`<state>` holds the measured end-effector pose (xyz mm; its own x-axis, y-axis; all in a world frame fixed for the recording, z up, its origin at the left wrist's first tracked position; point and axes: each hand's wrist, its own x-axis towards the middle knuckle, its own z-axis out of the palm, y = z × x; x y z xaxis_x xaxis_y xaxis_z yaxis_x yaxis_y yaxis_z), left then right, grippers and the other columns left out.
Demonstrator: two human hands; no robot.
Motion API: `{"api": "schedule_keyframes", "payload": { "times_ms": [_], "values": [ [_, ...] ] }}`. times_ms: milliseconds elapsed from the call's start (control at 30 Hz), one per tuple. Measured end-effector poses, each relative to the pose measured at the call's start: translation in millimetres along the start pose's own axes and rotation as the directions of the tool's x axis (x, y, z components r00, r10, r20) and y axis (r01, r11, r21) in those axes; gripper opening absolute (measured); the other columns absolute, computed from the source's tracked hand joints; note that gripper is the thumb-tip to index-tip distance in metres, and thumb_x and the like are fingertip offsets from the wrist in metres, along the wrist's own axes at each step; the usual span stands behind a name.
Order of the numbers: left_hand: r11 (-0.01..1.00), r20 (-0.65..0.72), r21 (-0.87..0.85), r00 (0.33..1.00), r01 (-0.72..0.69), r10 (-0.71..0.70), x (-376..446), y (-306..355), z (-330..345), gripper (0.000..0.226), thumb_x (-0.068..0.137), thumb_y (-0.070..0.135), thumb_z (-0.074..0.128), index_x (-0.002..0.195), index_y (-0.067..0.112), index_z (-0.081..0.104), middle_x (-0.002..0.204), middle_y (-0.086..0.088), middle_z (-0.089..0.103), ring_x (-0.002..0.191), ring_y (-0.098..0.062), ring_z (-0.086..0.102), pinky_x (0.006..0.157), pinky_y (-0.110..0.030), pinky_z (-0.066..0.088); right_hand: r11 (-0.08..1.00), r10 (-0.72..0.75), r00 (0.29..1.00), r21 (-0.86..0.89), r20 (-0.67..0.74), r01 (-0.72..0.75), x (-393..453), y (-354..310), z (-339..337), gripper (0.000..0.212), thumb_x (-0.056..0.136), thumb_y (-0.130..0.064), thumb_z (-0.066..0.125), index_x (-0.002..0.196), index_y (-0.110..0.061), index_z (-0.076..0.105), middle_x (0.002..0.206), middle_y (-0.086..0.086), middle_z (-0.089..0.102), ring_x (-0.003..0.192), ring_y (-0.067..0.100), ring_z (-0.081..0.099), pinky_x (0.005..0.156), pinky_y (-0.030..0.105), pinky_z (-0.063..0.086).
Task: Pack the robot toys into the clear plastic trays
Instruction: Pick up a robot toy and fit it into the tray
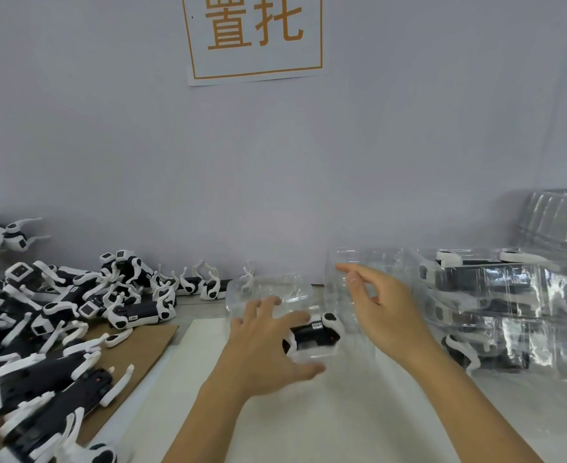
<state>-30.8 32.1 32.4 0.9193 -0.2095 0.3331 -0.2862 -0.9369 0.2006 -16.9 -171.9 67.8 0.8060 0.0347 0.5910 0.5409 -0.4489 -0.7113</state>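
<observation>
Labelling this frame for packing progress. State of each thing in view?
left hand: fingers spread, over the toy in the tray, no grip
right hand: open, empty, lifted beside the tray
clear tray: on the table, one robot toy inside
robot toy: lying in the tray
loose toy pile: unpacked, heaped at left
packed trays: stacked at right, toys inside

Trays (268, 292) clear glossy plastic; toys (315, 335) smooth plastic; cardboard (141, 349) matt.

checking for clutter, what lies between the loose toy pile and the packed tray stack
In the head view: the clear tray holding one robot toy, with both hands over it.
</observation>
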Motion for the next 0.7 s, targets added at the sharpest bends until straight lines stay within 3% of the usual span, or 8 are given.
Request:
{"api": "schedule_keyframes", "payload": {
  "times_ms": [67, 167, 300, 400, 533, 633, 700],
  "values": [
    [0.998, -0.15, 0.047, 0.988, -0.029, 0.036, -1, 0, -10, 0.083, 0.06, 0.087, 0.049, 0.136, 0.053, 0.042, 0.15, 0.008, 0.023, 0.143, -0.021, 0.014, 0.112, -0.043, 0.026, 0.998, -0.044, 0.993, 0.034, -0.107, 0.048, 1, -2, 1, 0.03, 0.103, -0.022, 0.047, 0.125, -0.029, 0.065, 0.123, -0.022, 0.061, 0.103, -0.007, 0.057, 0.098, 0.027, 0.047],
    [0.995, -0.381, 0.082, 0.921, -0.056, 0.084, -1, 0, -19, 0.08, 0.065, 0.082, 0.056, 0.135, 0.043, 0.052, 0.15, -0.004, 0.031, 0.141, -0.033, 0.026, 0.107, -0.052, 0.033, 0.991, -0.101, 0.963, 0.056, -0.25, 0.118, 2, -4, 1, 0.032, 0.098, -0.023, 0.044, 0.122, -0.031, 0.063, 0.121, -0.022, 0.057, 0.114, -0.006, 0.051, 0.088, 0.011, 0.041],
    [0.993, -0.551, 0.097, 0.828, -0.059, 0.103, 1, 0, -24, 0.078, 0.068, 0.077, 0.062, 0.133, 0.035, 0.058, 0.15, -0.012, 0.037, 0.139, -0.042, 0.032, 0.102, -0.06, 0.037, 0.991, -0.093, 0.967, 0.075, -0.238, 0.114, 2, -1, 1, 0.031, 0.098, -0.014, 0.048, 0.119, -0.03, 0.065, 0.119, -0.018, 0.059, 0.11, -0.006, 0.052, 0.077, 0.002, 0.039],
    [0.993, -0.589, 0.101, 0.8, -0.068, 0.115, 4, 0, -25, 0.078, 0.068, 0.075, 0.064, 0.133, 0.034, 0.058, 0.15, -0.013, 0.036, 0.14, -0.043, 0.031, 0.102, -0.061, 0.036, 0.989, -0.081, 0.973, 0.105, -0.216, 0.106, 2, -2, 1, 0.034, 0.099, -0.008, 0.048, 0.118, -0.031, 0.064, 0.119, -0.015, 0.06, 0.109, -0.007, 0.053, 0.077, 0.004, 0.041],
    [0.997, -0.566, 0.038, 0.821, -0.064, 0.074, 4, 1, -30, 0.077, 0.067, 0.077, 0.06, 0.133, 0.038, 0.058, 0.15, -0.008, 0.036, 0.141, -0.038, 0.029, 0.104, -0.057, 0.035, 0.975, -0.009, 0.973, 0.214, -0.232, 0.06, 1, -4, 1, 0.034, 0.102, -0.015, 0.045, 0.119, -0.042, 0.057, 0.113, -0.02, 0.061, 0.107, -0.007, 0.055, 0.08, 0.009, 0.044],
    [0.979, -0.528, -0.197, 0.847, -0.049, -0.064, 4, 2, -35, 0.073, 0.064, 0.081, 0.059, 0.131, 0.053, 0.051, 0.151, 0.005, 0.031, 0.142, -0.023, 0.024, 0.108, -0.047, 0.031, 0.943, 0.085, 0.965, 0.334, -0.248, 0.003, 2, -3, 1, 0.031, 0.104, -0.018, 0.043, 0.122, -0.037, 0.058, 0.108, -0.02, 0.064, 0.103, -0.004, 0.059, 0.087, 0.025, 0.048],
    [0.876, -0.453, -0.479, 0.871, -0.059, -0.19, 4, 4, -40, 0.067, 0.061, 0.083, 0.059, 0.124, 0.065, 0.047, 0.146, 0.016, 0.033, 0.137, -0.009, 0.027, 0.107, -0.034, 0.031, 0.932, 0.112, 0.963, 0.362, -0.246, -0.016, 2, -3, 2, 0.029, 0.103, -0.017, 0.045, 0.121, -0.035, 0.06, 0.104, -0.02, 0.065, 0.104, 0.005, 0.061, 0.088, 0.031, 0.05]
  ]
}}
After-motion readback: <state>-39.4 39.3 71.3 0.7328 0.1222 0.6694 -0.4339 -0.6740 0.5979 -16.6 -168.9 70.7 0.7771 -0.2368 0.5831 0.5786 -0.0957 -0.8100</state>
